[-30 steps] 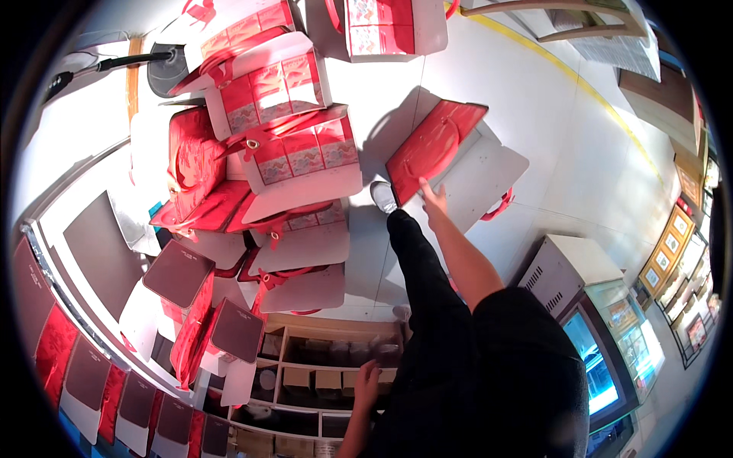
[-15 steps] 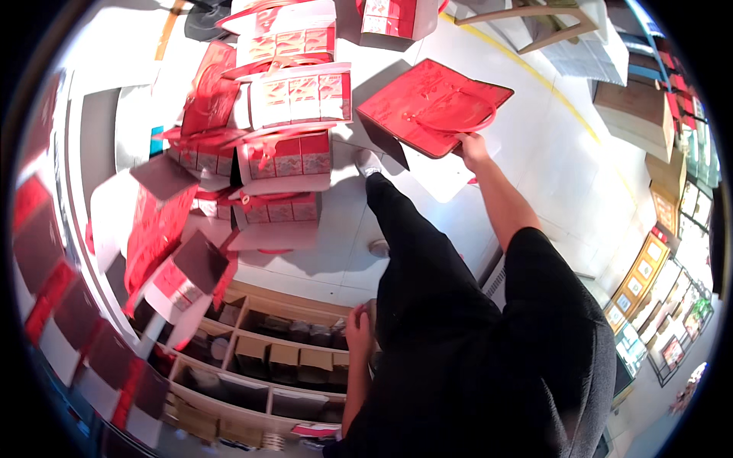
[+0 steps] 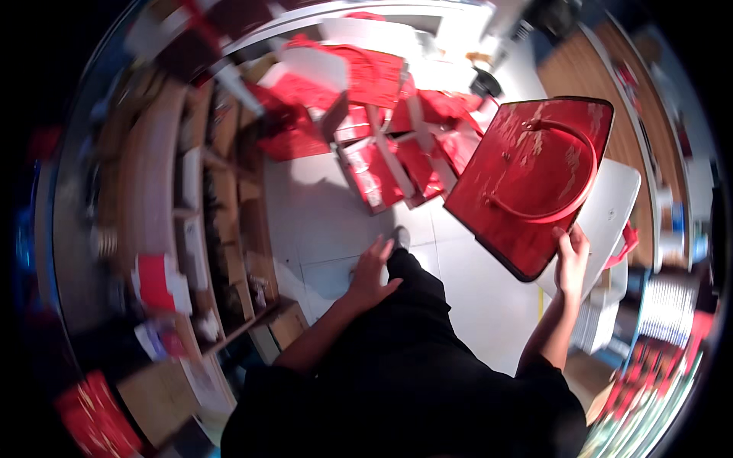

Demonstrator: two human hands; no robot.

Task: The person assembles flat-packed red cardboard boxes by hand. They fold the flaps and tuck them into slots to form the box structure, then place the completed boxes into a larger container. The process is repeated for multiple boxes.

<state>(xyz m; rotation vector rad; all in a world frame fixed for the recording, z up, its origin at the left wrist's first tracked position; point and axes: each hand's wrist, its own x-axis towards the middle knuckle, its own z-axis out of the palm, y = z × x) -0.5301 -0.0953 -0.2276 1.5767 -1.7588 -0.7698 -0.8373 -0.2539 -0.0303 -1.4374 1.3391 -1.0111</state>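
My right hand (image 3: 573, 259) grips the lower edge of a red gift box (image 3: 519, 179) with a looped red carrying handle on its face. This box is held up and tilted, and a white flap (image 3: 615, 210) shows behind it. My left hand (image 3: 372, 276) is above the floor, fingers apart, holding nothing. Ahead on the floor stand several open red gift boxes (image 3: 372, 174); smaller red boxes seem to sit inside, but blur hides the detail.
On the left runs a wooden shelf unit (image 3: 183, 210) with goods in its compartments. A brown cardboard box (image 3: 158, 397) is at the lower left. A wooden counter (image 3: 592, 84) stands at the far right. My shoe (image 3: 401, 237) is near the floor boxes.
My view has turned, so the shelf unit now runs along the left. My right hand still holds the red gift box, now closer. The left hand has come forward, fingers spread.
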